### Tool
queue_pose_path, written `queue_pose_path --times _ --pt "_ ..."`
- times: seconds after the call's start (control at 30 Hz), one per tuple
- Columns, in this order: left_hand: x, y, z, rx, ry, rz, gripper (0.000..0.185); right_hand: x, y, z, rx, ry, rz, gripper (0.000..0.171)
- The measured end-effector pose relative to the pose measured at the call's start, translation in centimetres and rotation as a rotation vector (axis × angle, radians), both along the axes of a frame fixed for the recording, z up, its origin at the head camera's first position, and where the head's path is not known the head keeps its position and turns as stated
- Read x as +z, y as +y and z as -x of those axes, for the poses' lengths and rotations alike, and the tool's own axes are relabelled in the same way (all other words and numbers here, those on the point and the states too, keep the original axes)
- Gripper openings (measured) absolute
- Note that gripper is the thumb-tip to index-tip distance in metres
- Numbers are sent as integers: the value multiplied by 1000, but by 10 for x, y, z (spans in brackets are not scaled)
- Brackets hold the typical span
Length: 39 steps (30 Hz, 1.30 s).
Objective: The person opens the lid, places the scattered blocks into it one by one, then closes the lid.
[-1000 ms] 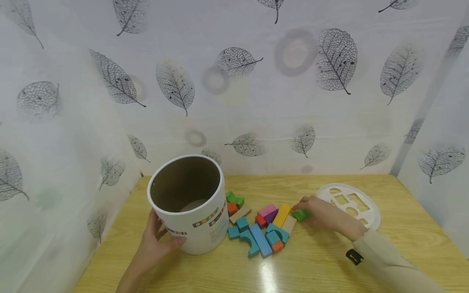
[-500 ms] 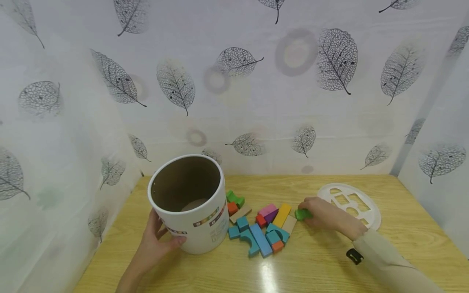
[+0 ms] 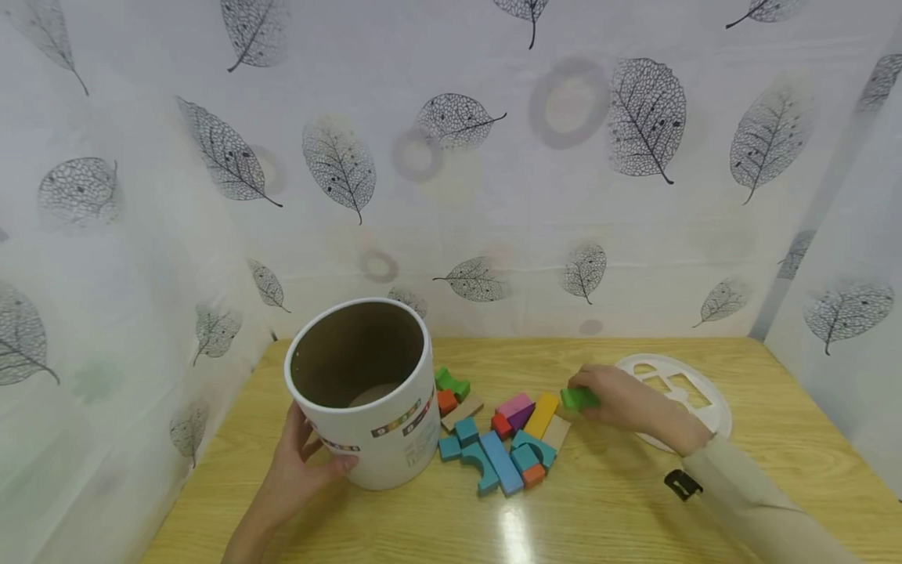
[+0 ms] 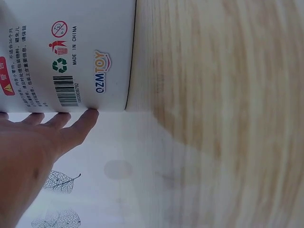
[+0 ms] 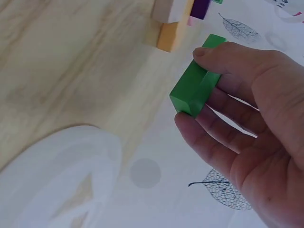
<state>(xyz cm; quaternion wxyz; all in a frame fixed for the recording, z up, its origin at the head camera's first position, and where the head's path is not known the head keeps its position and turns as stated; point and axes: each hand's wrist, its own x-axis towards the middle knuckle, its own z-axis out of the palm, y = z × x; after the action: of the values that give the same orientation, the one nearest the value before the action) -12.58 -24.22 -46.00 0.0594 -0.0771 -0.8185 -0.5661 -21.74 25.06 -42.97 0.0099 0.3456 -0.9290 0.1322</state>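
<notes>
The right hand covers part of the lid, and only the lid's pale rim shows blurred in the right wrist view; the tub hides whatever sits behind it, and its floor is barely visible. That hand pinches a green block between thumb and fingers, lifted just off the table, right of the block pile. The left hand rests flat on the tub's wall, fingers straight, near the table's left edge; bare wood lies in front of the pile; the tub's mouth is open.
</notes>
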Motion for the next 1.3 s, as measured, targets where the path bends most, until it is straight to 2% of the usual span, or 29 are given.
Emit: queue_pose_path --times 0.23,0.5,0.8,1.03,1.3 --pt "0 0 0 12 -6 24 123 17 -9 4 31 47 29 32" --pt "-3 1 0 19 -12 30 122 49 -29 14 92 86 99 32" --pt "0 0 0 9 -4 23 122 88 -78 25 200 197 262 34" --pt "0 1 1 -10 -10 -15 123 116 -118 31 299 222 376 34" --pt "-1 1 1 -8 -1 -19 123 134 -152 34 372 224 443 32"
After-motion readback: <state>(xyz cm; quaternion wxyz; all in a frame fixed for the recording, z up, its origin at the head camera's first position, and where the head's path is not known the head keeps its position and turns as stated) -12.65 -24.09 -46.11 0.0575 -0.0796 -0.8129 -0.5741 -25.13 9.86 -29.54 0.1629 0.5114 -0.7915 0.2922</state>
